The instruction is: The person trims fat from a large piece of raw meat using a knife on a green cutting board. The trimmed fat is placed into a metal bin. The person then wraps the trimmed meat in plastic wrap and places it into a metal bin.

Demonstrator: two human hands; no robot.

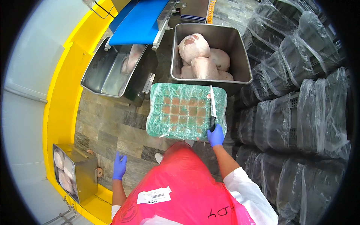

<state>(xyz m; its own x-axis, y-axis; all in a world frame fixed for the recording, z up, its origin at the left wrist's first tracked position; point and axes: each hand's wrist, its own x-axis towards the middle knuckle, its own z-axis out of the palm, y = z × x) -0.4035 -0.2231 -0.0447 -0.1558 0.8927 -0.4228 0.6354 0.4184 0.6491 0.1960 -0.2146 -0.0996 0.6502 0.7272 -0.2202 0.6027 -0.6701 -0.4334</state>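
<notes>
My right hand (216, 135), in a blue glove, is closed round the black handle of a long knife (213, 105). The pale blade points away from me over the right side of a green crate (159, 129) wrapped in clear plastic. Reddish patches show through the wrap in the crate's middle. My left hand (120, 166), also gloved in blue, hangs to the left over the floor with its fingers stretched out and nothing in them. Beyond the crate, large pale pieces of meat (194, 47) are piled in a steel bin (240, 56).
A blue conveyor belt (138, 24) ends above a second steel bin (108, 77) holding some pale meat. At lower left, another metal bin (86, 168) with meat stands by a yellow barrier (62, 108). Plastic-covered dark crates (311, 116) are stacked along the right.
</notes>
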